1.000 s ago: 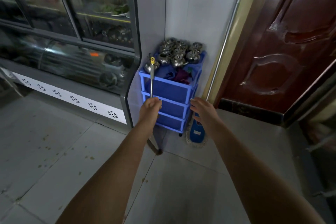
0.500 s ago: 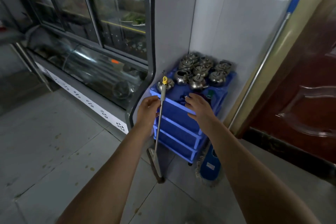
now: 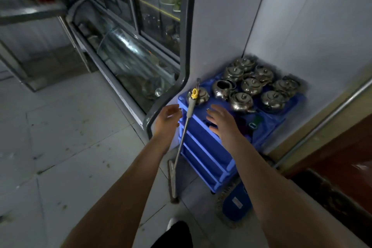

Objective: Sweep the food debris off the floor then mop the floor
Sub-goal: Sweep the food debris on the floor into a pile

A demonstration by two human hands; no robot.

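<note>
A thin metal-handled broom (image 3: 184,135) with a yellow tip leans against the front left corner of a blue plastic drawer rack (image 3: 203,147), its head resting on the tiled floor. My left hand (image 3: 168,119) is open just left of the handle, not touching it. My right hand (image 3: 221,122) hovers open over the rack's top front edge, right of the handle. A mop with a blue head (image 3: 235,203) stands on the floor to the right of the rack, its metal pole (image 3: 326,119) leaning up against the wall. Small food specks (image 3: 84,147) dot the grey tiles at left.
Several metal teapots (image 3: 251,86) crowd the top of the rack. A glass display fridge (image 3: 130,56) runs along the left, its dark curved frame (image 3: 183,78) right beside the broom. A dark wooden door (image 3: 346,167) is at the right. My foot (image 3: 175,233) is at the bottom.
My left hand has let go of the broom handle, which now leans on the rack by itself. I have stepped closer and my right hand has stayed over the rack's top.
</note>
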